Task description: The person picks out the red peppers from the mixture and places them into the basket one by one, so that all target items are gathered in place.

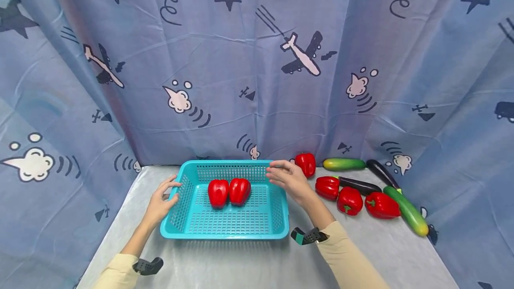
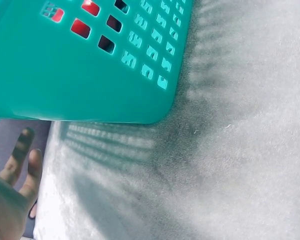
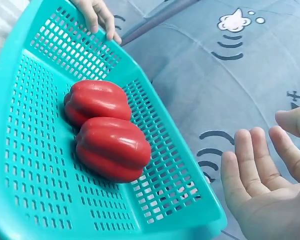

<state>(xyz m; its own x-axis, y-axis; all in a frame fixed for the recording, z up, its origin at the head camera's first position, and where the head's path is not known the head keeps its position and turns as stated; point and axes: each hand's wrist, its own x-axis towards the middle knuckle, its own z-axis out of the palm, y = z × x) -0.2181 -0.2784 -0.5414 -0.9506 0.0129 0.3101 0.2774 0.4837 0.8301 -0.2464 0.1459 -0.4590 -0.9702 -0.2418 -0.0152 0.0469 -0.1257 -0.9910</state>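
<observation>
From where I stand, the turquoise basket (image 1: 225, 237) sits low and left of centre in the head view, its long side running across the frame. Two red peppers lie on its floor, the left one (image 1: 218, 194) and the right one (image 1: 240, 191) touching side by side; perhaps they were paired that way to leave the rest of the floor bare.

The left hand (image 1: 159, 202) is at the basket's left rim, fingers loosely bent over the edge. I'd guess it is there to steady the basket, though I can't tell how firmly it touches, if at all. The right hand (image 1: 290, 179) is open at the basket's upper-right corner, fingers apart and holding nothing; the right wrist view shows its bare palm.

Right of the basket, four more red peppers (image 1: 350, 200) lie loose among two dark eggplants (image 1: 359, 185) and two yellow-ended green vegetables (image 1: 406, 211), all within the right hand's side, probably for an easy reach.

The surface (image 1: 241, 266) is pale grey and cloth-like, narrowing toward the back. A blue curtain (image 1: 225, 66) printed with planes, stars and clouds fills the upper frame and wraps both sides, probably screening off the room.
</observation>
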